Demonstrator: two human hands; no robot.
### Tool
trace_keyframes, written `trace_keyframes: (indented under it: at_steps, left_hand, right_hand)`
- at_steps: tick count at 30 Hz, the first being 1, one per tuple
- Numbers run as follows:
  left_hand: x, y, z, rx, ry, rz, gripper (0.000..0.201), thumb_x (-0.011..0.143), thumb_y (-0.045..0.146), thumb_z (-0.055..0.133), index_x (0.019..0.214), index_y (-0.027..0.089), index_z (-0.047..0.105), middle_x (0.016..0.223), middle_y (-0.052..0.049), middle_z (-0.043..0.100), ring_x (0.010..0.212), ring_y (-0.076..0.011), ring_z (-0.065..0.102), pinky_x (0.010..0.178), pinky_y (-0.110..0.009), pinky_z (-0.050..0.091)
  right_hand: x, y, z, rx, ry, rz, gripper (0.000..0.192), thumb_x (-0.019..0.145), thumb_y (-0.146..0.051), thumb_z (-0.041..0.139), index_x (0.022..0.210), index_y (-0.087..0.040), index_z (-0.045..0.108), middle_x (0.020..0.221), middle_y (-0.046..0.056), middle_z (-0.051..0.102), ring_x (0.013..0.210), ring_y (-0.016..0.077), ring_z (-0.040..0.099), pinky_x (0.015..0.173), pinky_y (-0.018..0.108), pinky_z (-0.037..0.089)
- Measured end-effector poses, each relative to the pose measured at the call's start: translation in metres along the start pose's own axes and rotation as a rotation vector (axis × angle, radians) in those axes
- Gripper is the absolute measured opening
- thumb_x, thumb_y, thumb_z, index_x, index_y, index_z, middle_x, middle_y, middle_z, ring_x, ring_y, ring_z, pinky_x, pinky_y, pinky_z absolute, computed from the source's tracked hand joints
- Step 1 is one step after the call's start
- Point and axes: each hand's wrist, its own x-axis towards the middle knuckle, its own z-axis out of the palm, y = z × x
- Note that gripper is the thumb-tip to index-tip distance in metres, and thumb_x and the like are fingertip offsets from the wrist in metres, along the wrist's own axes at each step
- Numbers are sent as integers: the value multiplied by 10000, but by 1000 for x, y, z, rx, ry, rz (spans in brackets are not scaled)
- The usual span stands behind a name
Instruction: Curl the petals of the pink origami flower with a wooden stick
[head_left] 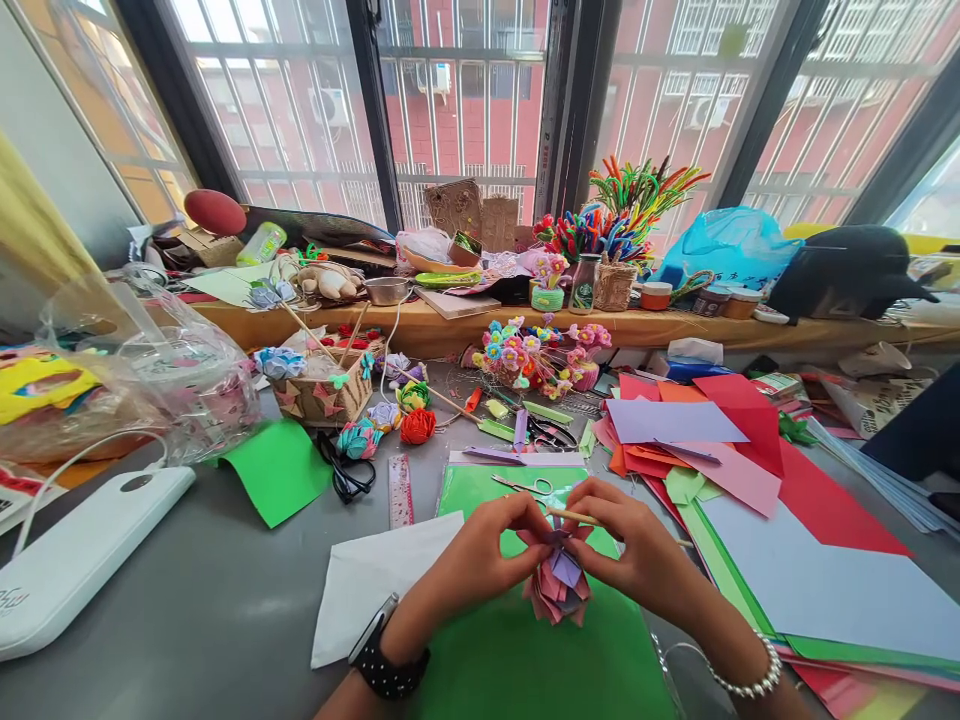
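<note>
While both bare hands work above a glossy green plastic-covered sheet [540,675], a layered pink-and-purple folded-paper flower [562,585] hangs between them, over the sheet's right half! Left hand [510,535]: thumb and forefinger pinching the flower's upper end. Right hand [630,540]: fingers pinching the other side of that end, a thin pale wooden stick [583,517] running among them. It looks like the shaping-and-fastening step, paper being set against the stick, and the next move seems to call for a light, steady pinch, so nothing creases or slips.

Over to the containers! Toward the tabletop's far left corner, a tan woven basket [341,405] holds slim leaning sticks [311,335]. Up along the ochre window ledge's [465,325] front edge, a small tan woven pot [615,287] stands below a burst of multicoloured fuzzy stems [637,195]; whether it holds them all, I can't tell. By the tabletop's left edge, a crinkled clear plastic bag [199,390] shows something yellow [45,385] inside!
</note>
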Motion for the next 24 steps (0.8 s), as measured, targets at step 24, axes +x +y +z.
trace_keyframes:
  at_steps: [24]
  left_hand:
    - [-2, 5, -4, 223, -61, 41, 93, 758, 117, 540, 823, 142, 602, 791, -24, 661, 735, -128, 608, 688, -212, 453]
  right_hand:
    - [0, -6, 2, -59, -68, 53, 102, 742, -73, 519, 699, -166, 517, 755, 15, 541, 705, 142, 528, 617, 247, 419]
